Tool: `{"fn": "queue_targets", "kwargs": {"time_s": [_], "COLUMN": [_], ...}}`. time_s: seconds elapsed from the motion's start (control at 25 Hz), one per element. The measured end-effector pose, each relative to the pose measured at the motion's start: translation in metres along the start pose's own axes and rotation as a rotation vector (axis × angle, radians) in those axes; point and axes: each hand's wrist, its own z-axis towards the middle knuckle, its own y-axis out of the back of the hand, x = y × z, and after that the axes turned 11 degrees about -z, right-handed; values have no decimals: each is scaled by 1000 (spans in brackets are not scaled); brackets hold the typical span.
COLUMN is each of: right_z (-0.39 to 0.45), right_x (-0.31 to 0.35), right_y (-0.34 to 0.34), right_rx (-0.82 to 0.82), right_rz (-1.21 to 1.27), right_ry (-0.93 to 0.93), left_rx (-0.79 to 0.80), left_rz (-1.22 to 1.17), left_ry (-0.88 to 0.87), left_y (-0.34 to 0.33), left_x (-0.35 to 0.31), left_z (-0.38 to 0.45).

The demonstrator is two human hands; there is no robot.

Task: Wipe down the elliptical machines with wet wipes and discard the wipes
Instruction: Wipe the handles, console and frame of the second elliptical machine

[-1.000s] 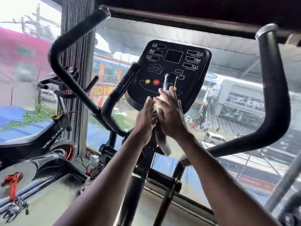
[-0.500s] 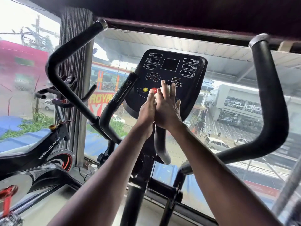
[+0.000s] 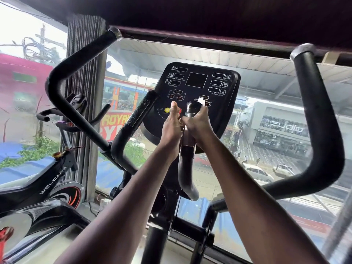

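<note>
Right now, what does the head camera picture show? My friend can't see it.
Two hands, left hand and right hand, reach up to a short black handlebar below the elliptical console. A white wipe peeks out above the right hand.

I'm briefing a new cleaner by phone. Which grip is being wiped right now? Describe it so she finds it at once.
Find the black console between the two tall outer handlebars. Just below it stand two short inner grips; it is the right inner grip, which the right hand holds with a white wipe, not the bare left one.
</note>
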Motion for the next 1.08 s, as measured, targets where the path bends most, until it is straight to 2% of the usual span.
{"fn": "queue_targets", "kwargs": {"time_s": [0.08,0.16,0.24,0.32,0.4,0.52,0.64,0.8,0.84,1.0,1.08], "right_z": [5,-1,-8,-17,-24,-41,-68,-61,-66,-106,-109], "right_x": [-9,-7,-2,-3,-5,-22,-44,-34,-35,-79,-82], "right_y": [3,4,1,-1,1,4,7,5,1,-1,4], "right_rx": [224,317,140,-69,-58,-25,-18,-53,-62,-2,15], "right_rz": [356,466,250,-221,-544,-840,-774,-686,-673,-738,-719], "right_ry": [-88,-102,-28,217,418,582,768,558,552,871,832], "left_rx": [-5,8,26,32,28,-8,-63,-71,-67,-56,-79], "left_rz": [-3,5,14,8,-19,11,29,2,10,7,-4], "left_ry": [-24,-15,6,16,33,41,113,111,104,134,149], "left_y": [2,4,3,1,-1,3,12,21,25,40,43], "left_x": [-3,-5,-5,-4,-1,7,14,15,15,24,29], "left_z": [-1,-3,-4,-4,-6,-7,-13,-22,-23,-29,-39]}}
